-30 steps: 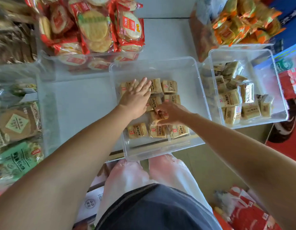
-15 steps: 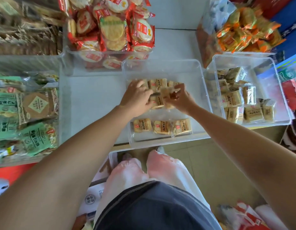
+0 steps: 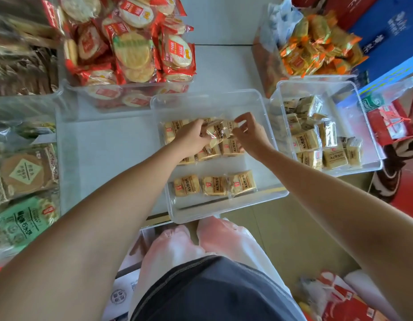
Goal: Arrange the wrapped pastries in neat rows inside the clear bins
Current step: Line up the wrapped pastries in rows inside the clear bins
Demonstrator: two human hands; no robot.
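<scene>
At far left lie flat green and brown packets [image 3: 22,181], and behind them a bin of round crackers [image 3: 131,54] stands on the white tabletop [image 3: 224,66]. None of these belong to the job.

The work is in the middle bin [image 3: 279,188]. Its near row [image 3: 214,185] of three pastries lies flat and side by side, apart from the hands. Two more rows sit further back, partly hidden under the hands, so their count cannot be told.

The left hand [image 3: 191,137] has its fingers curled round one wrapped pastry [image 3: 215,133], lifted just above the back rows. The right hand [image 3: 249,133] pinches the right end of the same wrapper between thumb and fingertips, other fingers raised. So the pastry sits between the two hands, held by both.

The step looks like squaring this piece up before it goes down. The next move likely calls for laying it flat, label up, in line with its neighbours.

The right bin [image 3: 374,163] holds loose pastries [image 3: 316,140] in a jumble, so much sorting remains.
</scene>
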